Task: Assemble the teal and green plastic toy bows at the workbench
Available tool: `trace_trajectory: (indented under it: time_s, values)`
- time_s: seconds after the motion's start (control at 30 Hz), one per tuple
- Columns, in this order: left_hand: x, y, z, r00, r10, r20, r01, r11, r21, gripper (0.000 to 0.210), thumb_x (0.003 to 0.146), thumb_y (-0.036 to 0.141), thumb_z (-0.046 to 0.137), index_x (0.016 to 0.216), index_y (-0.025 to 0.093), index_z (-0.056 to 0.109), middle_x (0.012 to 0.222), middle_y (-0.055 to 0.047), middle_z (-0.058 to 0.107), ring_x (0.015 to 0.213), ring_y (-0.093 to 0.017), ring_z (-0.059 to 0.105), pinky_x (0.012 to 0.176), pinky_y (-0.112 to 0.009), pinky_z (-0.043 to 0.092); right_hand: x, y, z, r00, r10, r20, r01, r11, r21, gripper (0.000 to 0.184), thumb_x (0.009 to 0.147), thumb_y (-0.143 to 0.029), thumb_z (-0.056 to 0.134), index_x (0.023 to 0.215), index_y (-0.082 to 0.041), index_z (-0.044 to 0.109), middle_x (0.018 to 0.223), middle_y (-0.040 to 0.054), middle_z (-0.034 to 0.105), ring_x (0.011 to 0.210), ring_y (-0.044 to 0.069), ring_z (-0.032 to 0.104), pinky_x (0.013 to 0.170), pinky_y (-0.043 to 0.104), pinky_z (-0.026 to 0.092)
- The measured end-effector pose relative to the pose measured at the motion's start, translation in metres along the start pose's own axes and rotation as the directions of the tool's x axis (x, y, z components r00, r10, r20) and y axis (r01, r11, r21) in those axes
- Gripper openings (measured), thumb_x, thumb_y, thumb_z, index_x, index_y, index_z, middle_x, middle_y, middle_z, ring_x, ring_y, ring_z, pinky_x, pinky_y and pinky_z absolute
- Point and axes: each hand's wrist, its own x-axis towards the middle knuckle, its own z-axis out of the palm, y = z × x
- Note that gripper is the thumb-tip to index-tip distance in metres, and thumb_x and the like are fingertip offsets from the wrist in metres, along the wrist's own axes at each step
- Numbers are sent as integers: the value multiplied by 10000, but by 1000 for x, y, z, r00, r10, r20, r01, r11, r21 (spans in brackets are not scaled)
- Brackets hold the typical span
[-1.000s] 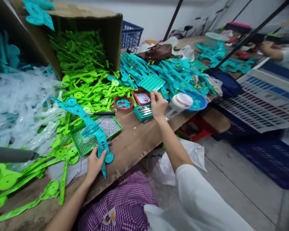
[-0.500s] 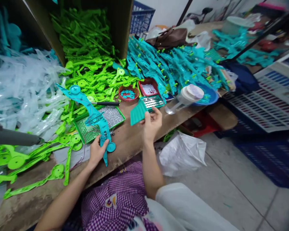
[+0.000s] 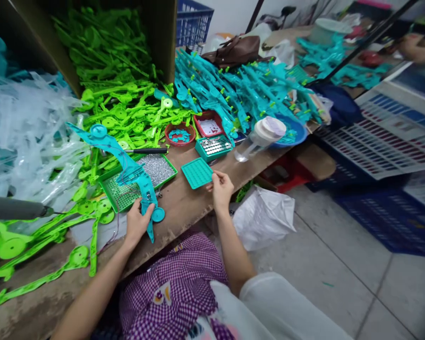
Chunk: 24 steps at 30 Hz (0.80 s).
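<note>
Left hand (image 3: 136, 224) partly hidden, grey tool (image 3: 16, 208) cropped

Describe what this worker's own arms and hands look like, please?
These are human hands: the left hand and right hand are bare, with no gloves or watch visible. A loose, plain white cloth sleeve covers the right upper arm to about the elbow. The left forearm is bare; its sleeve isn't visible.

Left fingers (image 3: 149, 212) in a grip, right fingers (image 3: 217, 176) in a pinch, forearms (image 3: 233, 252) forward.
</note>
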Motion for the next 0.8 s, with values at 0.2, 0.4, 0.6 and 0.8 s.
trace_trajectory:
  time_s: [0.2, 0.4, 0.6, 0.8]
  values:
    - [0, 0, 0, 1000, -3, -13, 3, 1000, -2, 400, 745, 539, 623, 913, 176, 615, 786, -34, 684, 694, -203, 608, 685, -320, 486, 19, 15, 40, 982, -27, 188, 63, 980, -188, 408, 850, -459, 539, 1107, -154, 628, 733, 8, 652, 515, 132, 609, 521, 260, 485]
    - [0, 2, 0, 1000, 6, -9, -6, 1000, 22, 394, 738, 540, 622, 904, 183, 611, 785, -34, 681, 686, -201, 597, 682, -317, 470, 36, 9, 58, 920, -193, 340, 370, 710, -599, 393, 937, -368, 483, 1238, -146, 604, 1029, 137, 720, 923, 249, 682, 837, 362, 489]
    - [0, 2, -1, 1000, -5, -9, 6, 1000, 18, 386, 745, 535, 619, 901, 182, 606, 762, -25, 672, 674, -198, 594, 679, -315, 473, 21, -3, 58, 896, -143, 420, 440, 401, -804, 428, 990, -439, 360, 1275, -224, 597, 1187, 143, 623, 885, 240, 675, 680, 310, 453]
    - [0, 1, -1, 1000, 17, 13, -17, 1000, 20, 364, 767, 522, 611, 908, 186, 611, 762, -20, 674, 674, -198, 600, 664, -310, 473, 28, -9, 54, 819, -165, 550, 570, 355, -741, 383, 991, -374, 363, 1211, -237, 645, 1154, 104, 627, 867, 204, 660, 649, 292, 450]
